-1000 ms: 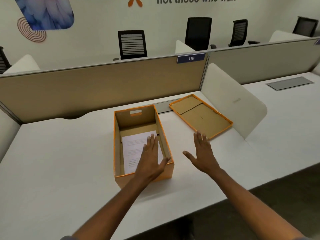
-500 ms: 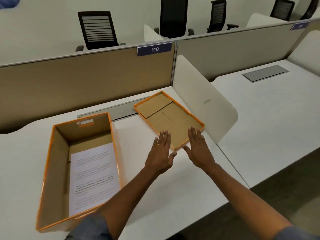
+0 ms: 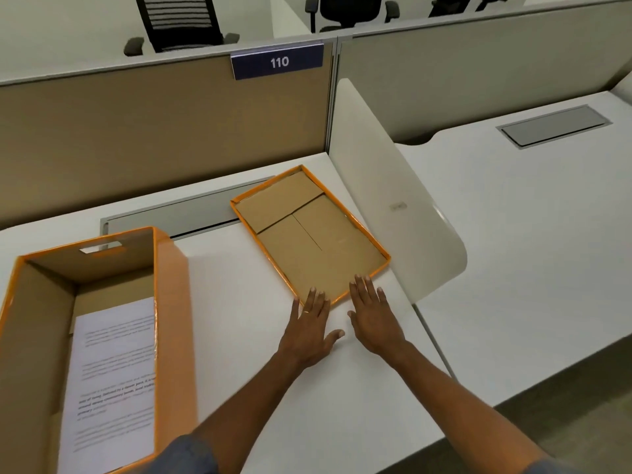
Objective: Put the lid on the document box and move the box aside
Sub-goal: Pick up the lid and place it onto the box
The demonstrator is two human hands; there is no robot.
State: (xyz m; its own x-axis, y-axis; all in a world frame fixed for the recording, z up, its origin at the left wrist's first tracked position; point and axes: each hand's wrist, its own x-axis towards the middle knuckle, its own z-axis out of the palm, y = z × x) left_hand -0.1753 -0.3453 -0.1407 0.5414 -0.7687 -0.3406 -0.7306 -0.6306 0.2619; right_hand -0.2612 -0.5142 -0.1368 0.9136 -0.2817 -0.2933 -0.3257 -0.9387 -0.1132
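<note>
- The orange-edged brown cardboard lid [image 3: 307,234] lies inside-up on the white worktop [image 3: 342,388], near the far right corner, its long axis skewed to the worktop's edges.
- One far corner of the lid overlaps the grey cable flap [image 3: 171,217] set along the far edge; its right side runs just beside the white curved side screen [image 3: 393,200] on the right edge.
- The open orange-rimmed cardboard document box [image 3: 171,319] stands at the left of the worktop, reaching toward the near edge, well apart from the lid.
- A white printed sheet of paper [image 3: 113,371] lies flat in the box's bottom.
- The left hand [image 3: 309,331] is palm-down at the lid's near corner, fingers straight and close together, thumb stuck out to the right; its fingertips [image 3: 313,292] overlap the lid's orange rim. A ring sits on one finger.
- The right hand [image 3: 372,319] is palm-down just beside the left, fingers slightly spread, tips at the lid's near right edge.
- Whether either hand presses on the lid or hovers just above it cannot be told; neither grips anything.
- A tan partition [image 3: 154,131] with a dark blue plate reading "110" [image 3: 278,62] backs the worktop.
</note>
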